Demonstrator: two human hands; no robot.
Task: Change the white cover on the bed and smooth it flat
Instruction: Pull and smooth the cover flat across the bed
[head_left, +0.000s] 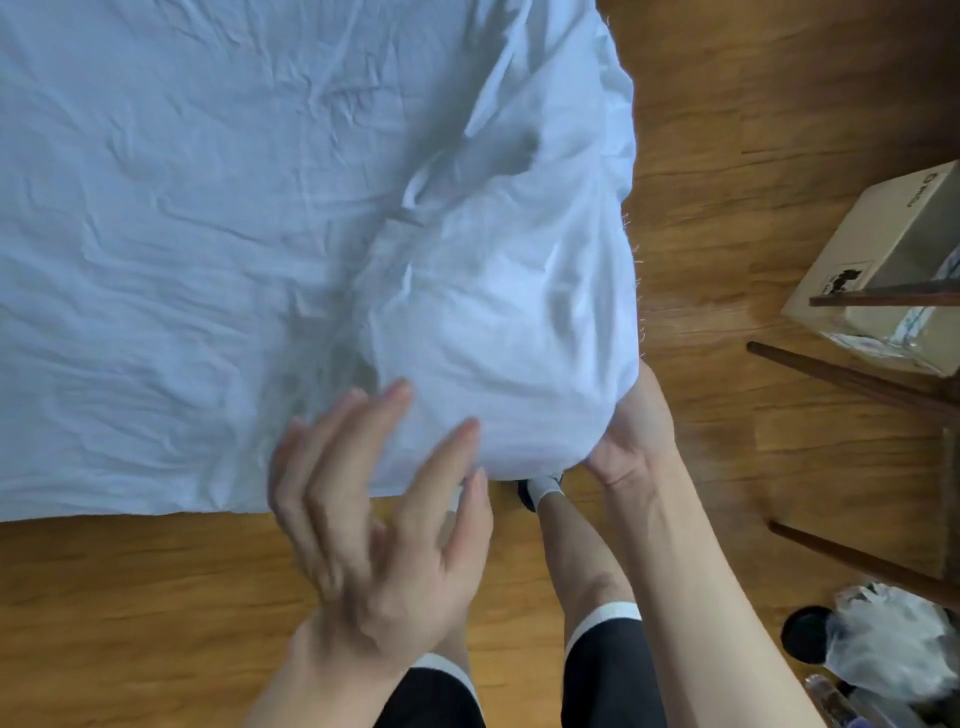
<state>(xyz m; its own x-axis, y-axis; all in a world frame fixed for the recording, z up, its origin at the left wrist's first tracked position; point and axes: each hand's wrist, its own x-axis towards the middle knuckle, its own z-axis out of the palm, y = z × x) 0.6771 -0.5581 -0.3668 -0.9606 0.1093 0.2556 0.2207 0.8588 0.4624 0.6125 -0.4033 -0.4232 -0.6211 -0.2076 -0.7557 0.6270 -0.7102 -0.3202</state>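
White cover (208, 234) spread over the bed, wrinkled across most of its width and bunched into a puffed mound at the near right corner (498, 322). Judged from that: fitting the last corner, smoothing not yet begun. Right hand (631, 441) tucked under the bunched corner at its lower right edge, palm up against the cloth; fingers hidden beneath the fabric, so whether clenched on it or merely cupping it cannot be told. Left hand (374, 499) just beside the same corner on its near left side, blurred, fingers (332, 457) spread and straight, released, grasping nothing, tips over or barely touching the cloth. Likely next: draw the slack of the mound down and around the corner with the right hand while the left presses the top flat, then sweep outward from the corner toward the far creases. Needs a firm hold on the hem and even tension, or the ridge running away from the corner will stay. Below the corner, a socked foot (545, 488) on the wooden floor (130, 597). Right of the corner, well apart, a cardboard box (883, 244) and dark wooden chair legs (852, 384); nearer the viewer on that side, a crumpled plastic bag (883, 644) beside a black round object (805, 634).
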